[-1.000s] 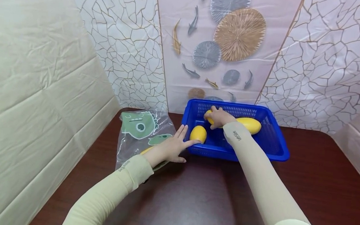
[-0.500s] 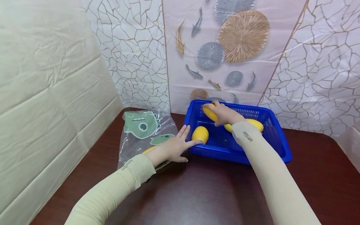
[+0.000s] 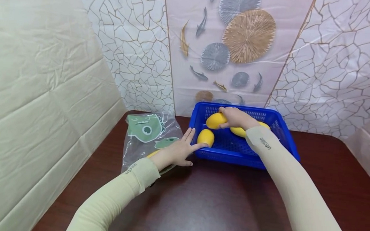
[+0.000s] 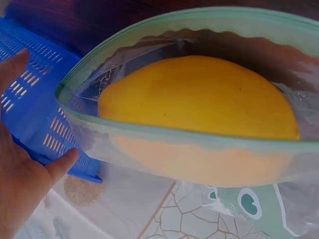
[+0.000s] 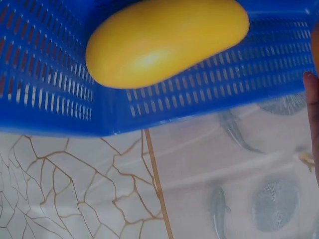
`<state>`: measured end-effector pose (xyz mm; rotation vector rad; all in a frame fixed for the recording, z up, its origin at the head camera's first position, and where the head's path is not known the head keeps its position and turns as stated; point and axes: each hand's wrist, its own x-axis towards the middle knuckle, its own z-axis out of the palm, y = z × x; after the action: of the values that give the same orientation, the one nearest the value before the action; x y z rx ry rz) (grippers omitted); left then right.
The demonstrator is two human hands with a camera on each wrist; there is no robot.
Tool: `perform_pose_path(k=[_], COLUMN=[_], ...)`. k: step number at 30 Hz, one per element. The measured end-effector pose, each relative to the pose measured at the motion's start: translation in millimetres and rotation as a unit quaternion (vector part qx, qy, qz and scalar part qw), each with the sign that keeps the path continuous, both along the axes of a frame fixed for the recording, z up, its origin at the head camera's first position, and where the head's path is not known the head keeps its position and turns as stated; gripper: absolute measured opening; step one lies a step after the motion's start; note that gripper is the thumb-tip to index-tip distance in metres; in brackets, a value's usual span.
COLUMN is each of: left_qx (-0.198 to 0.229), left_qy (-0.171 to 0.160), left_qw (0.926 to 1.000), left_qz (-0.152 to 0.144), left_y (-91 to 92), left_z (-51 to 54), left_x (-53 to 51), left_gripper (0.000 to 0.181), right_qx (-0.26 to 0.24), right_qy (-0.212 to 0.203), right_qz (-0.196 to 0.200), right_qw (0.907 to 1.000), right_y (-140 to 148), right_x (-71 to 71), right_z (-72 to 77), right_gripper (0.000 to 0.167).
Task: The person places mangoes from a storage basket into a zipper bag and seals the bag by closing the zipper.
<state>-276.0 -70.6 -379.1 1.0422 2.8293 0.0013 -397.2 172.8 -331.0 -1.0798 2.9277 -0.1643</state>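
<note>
My right hand (image 3: pixel 236 117) grips a yellow mango (image 3: pixel 215 121) at the back left of the blue basket (image 3: pixel 226 159). In the right wrist view only a fingertip (image 5: pixel 311 84) of that hand shows, at the right edge. A second mango (image 3: pixel 205 138) lies in the basket's front left corner. Longer yellow fruit (image 5: pixel 164 45) lies farther right, partly behind my right arm in the head view. My left hand (image 3: pixel 180 153) spreads its fingers at the basket's left front rim. Beneath the left wrist, a clear zip bag (image 3: pixel 139 149) gapes around a large mango (image 4: pixel 199 99).
The basket and bag stand side by side on a dark brown table (image 3: pixel 199 207). A patterned cloth backdrop (image 3: pixel 186 91) rises close behind the basket. On the left a pale cloth wall (image 3: pixel 54 98) borders the table.
My right hand has taken hold of the mango at the basket's back left, lifted it slightly and turned it. My left hand stays at the rim. The head view has shifted a little.
</note>
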Motion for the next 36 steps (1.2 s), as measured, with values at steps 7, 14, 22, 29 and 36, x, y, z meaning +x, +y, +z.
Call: perform_pose_path(k=[7, 14, 22, 29, 36], left_qx=[-0.011, -0.003, 0.069, 0.1, 0.089], left_qy=[-0.001, -0.021, 0.017, 0.068, 0.076], left_qw=[0.9999, 0.9997, 0.995, 0.9893, 0.9915], left_qz=[-0.005, -0.013, -0.07, -0.081, -0.058], left_y=[0.4, -2.7, -19.5, -39.9, -64.0], left_z=[3.2, 9.1, 22.8, 29.5, 24.2], left_x=[-0.7, -5.0, -3.9, 0.6, 9.9], left_gripper=[0.082, 0.076, 0.059, 0.049, 0.048], right_qx=[-0.029, -0.059, -0.134, -0.252, -0.323], right_qy=[-0.006, 0.02, 0.008, -0.073, -0.142], right_qz=[0.015, 0.024, -0.045, -0.162, -0.153], right_qw=[0.9994, 0.9977, 0.9899, 0.9513, 0.9231], right_y=[5, 12, 16, 20, 26], right_x=[12.1, 20.3, 32.0, 41.9, 51.4], right_z=[16.8, 25.0, 36.4, 42.8, 38.4], right_gripper=[0.053, 0.044, 0.046, 0.062, 0.061])
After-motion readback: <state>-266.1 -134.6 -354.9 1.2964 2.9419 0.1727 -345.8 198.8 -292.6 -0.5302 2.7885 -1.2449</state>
